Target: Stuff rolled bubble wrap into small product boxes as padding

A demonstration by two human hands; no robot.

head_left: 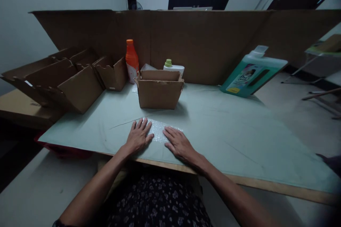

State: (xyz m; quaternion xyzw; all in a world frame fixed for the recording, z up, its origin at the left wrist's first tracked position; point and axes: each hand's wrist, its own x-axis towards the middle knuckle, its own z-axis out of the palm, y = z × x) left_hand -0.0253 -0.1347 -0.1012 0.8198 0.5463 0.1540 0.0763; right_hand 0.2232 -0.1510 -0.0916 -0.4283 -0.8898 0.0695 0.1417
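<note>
Bubble wrap [159, 134], one sheet, lies flat, wrapped round nothing, under our open left hand [137, 139] and open right hand [180, 144], cardboard box [158, 94] untouched beyond.

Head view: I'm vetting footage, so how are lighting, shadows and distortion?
Throughout the head view: light is dim, bluish; a soft shadow falls right of the middle box; bubble wrap between left hand and right hand glints faintly; the green bottle looks stretched, leaning outward.

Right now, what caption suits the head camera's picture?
Left hand and right hand rest on bubble wrap before a cardboard box.
</note>
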